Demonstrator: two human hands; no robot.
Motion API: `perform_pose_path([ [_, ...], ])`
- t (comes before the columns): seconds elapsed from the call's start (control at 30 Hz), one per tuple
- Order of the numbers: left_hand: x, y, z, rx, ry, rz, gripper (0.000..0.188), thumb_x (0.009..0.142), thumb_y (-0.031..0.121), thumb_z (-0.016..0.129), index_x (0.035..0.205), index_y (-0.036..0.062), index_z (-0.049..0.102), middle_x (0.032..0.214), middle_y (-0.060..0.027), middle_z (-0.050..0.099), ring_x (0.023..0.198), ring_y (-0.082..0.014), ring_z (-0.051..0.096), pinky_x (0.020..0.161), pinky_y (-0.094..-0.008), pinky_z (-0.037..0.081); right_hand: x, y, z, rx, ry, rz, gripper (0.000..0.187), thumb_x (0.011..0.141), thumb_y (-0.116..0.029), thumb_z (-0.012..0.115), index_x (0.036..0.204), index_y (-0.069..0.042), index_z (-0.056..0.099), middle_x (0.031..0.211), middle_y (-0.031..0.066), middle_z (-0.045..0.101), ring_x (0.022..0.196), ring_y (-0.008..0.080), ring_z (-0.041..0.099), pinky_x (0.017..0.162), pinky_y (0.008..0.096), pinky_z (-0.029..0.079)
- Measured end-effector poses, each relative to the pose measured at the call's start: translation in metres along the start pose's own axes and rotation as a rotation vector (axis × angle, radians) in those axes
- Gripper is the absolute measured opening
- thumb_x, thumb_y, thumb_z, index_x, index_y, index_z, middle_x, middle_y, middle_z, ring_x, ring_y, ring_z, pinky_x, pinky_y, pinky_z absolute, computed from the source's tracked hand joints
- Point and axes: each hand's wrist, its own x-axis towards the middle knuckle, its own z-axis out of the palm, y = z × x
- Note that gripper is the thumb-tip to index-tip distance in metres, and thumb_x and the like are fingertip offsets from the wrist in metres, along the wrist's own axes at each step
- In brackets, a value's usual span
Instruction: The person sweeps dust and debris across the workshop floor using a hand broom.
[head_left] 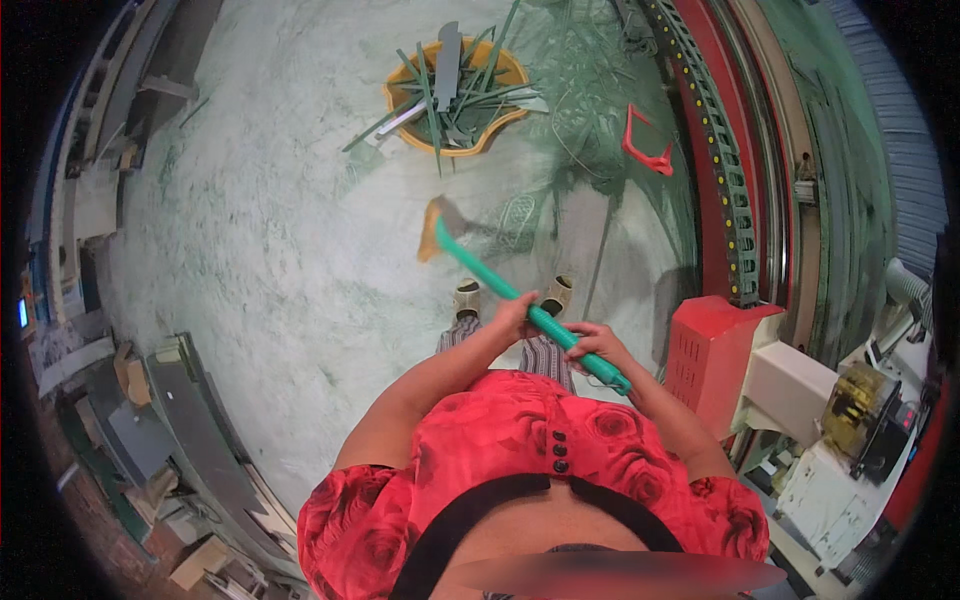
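My left hand (513, 318) is wrapped round the middle of a broom's green handle (482, 273). Closer to the handle's end, my right hand (598, 347) grips it too. The handle slants away to the upper left. At its far end the brown broom head (430, 232) is over the dusty floor, slightly blurred; I cannot tell whether it touches. My shoes stand on the floor just beyond my hands.
Ahead is a yellow tub (478, 148) heaped with grey and green strips. A red frame-shaped piece (646, 142) lies right of it. A machine with a red housing (705, 350) and long rails borders my right. Stacked panels (190, 410) line the left.
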Motion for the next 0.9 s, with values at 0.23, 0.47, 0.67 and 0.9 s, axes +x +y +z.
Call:
perform_pose_path([
  [0.23,0.049,-0.05,0.013,-0.39,0.247,-0.005,0.028,0.078,0.021,0.054,0.094,0.0036,0.04,0.077,-0.009,0.049,0.067,-0.0247,0.053,0.057,-0.0403,0.048,0.091,0.014,-0.039,-0.463,-0.231,0.071,0.046,0.057,-0.006,0.062,0.101,0.001,0.055,0.066,0.0107,0.06,0.054,0.0142,0.057,0.049,0.0264,0.046],
  [0.47,0.13,-0.053,0.121,-0.391,0.108,0.117,0.02,0.074,0.013,0.052,0.088,0.0004,0.045,0.076,-0.0121,0.048,0.067,-0.0251,0.052,0.048,-0.0394,0.044,0.063,-0.051,-0.101,-0.657,0.005,0.086,0.046,0.054,-0.002,0.061,0.1,0.0,0.056,0.069,0.0114,0.059,0.052,0.0172,0.057,0.045,0.0303,0.047],
  [0.67,0.114,0.0,0.235,-0.371,-0.09,0.154,0.014,0.071,0.008,0.052,0.08,-0.0004,0.045,0.067,-0.0095,0.049,0.054,-0.0216,0.051,0.045,-0.0365,0.044,0.037,-0.094,-0.167,-0.63,0.268,-0.052,0.047,0.052,-0.001,0.062,0.098,0.003,0.055,0.065,0.01,0.056,0.048,0.0183,0.055,0.043,0.0304,0.046],
  [0.9,0.133,0.004,0.267,-0.223,-0.219,0.335,0.011,0.071,0.008,0.053,0.075,-0.0001,0.047,0.063,-0.0092,0.051,0.052,-0.0206,0.053,0.043,-0.0338,0.044,0.023,-0.095,-0.188,-0.689,0.36,-0.228,0.048,0.051,-0.003,0.061,0.098,0.005,0.054,0.066,0.0089,0.055,0.053,0.0153,0.054,0.047,0.0273,0.044],
])
